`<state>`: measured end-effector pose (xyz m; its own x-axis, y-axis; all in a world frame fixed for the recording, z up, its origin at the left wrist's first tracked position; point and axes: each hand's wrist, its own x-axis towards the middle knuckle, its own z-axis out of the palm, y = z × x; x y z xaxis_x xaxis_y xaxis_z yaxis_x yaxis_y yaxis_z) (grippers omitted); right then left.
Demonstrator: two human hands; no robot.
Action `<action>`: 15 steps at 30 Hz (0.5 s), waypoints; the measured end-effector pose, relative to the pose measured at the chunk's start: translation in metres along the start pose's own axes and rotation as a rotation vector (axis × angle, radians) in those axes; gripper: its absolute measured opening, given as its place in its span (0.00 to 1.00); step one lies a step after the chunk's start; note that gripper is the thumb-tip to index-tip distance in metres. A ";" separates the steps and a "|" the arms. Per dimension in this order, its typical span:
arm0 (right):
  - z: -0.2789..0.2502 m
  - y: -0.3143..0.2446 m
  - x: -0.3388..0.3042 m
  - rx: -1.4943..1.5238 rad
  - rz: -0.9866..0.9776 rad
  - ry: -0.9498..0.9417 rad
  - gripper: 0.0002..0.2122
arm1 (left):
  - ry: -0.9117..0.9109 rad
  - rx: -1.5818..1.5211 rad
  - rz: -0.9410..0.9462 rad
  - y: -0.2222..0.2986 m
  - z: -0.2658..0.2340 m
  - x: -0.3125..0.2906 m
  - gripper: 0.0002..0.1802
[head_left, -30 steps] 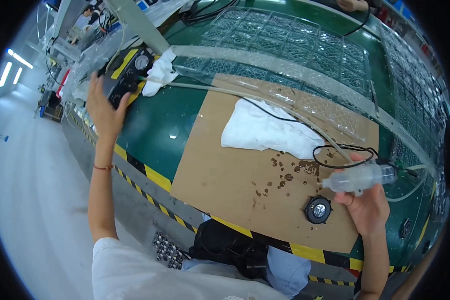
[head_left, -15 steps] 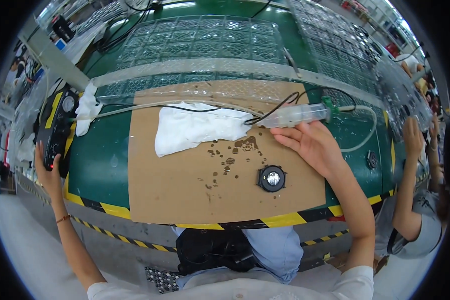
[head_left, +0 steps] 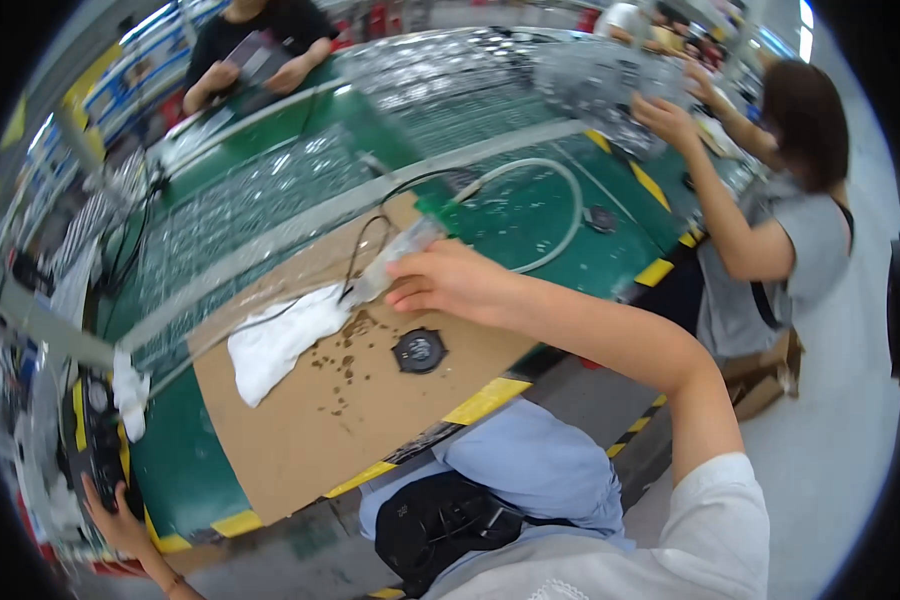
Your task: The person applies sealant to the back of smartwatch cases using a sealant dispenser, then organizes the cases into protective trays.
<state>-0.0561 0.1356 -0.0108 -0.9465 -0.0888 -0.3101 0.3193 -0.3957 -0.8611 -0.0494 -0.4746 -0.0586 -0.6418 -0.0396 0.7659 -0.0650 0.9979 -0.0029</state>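
Observation:
My right hand (head_left: pixel 450 283) is closed around a clear dispensing syringe (head_left: pixel 398 254) with a green cap, tilted over the cardboard's far edge. Its tip meets a folded white cloth (head_left: pixel 285 343). Below my right hand a round black watch body (head_left: pixel 420 351) without a strap lies on the cardboard sheet (head_left: pixel 300 450). Dark wet spots mark the cardboard between cloth and watch body. At the far left my left hand (head_left: pixel 117 517) rests with spread fingers against a black and yellow control box (head_left: pixel 98 430) with a dial.
A pale hose (head_left: pixel 578 205) loops from the syringe cap across the green table. Clear plastic trays (head_left: pixel 250 205) lie beyond a rail. Another small dark part (head_left: pixel 600 219) sits to the right. A co-worker (head_left: pixel 770 220) handles clear plastic at right; another person (head_left: pixel 260 55) stands across the table.
The view has swung to the right and tilted, bringing the person across the table into sight. My right hand stays at the syringe, and my left hand stays at the control box.

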 end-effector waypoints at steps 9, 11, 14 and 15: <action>0.011 0.000 0.009 0.285 0.102 0.041 0.10 | 0.104 -0.041 0.151 0.037 -0.002 0.012 0.25; 0.030 -0.002 0.008 0.305 0.111 -0.013 0.11 | 0.099 -0.021 0.147 0.032 -0.006 0.004 0.25; 0.033 -0.011 -0.009 0.131 0.090 -0.061 0.12 | 0.086 -0.057 0.201 0.043 0.001 0.006 0.25; 0.038 -0.014 -0.015 0.125 0.085 -0.081 0.12 | 0.045 -0.042 0.159 0.046 -0.001 0.003 0.26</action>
<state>-0.0476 0.1076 0.0212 -0.9187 -0.1984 -0.3414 0.3946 -0.4936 -0.7750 -0.0534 -0.4291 -0.0553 -0.6066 0.1206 0.7858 0.0676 0.9927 -0.1002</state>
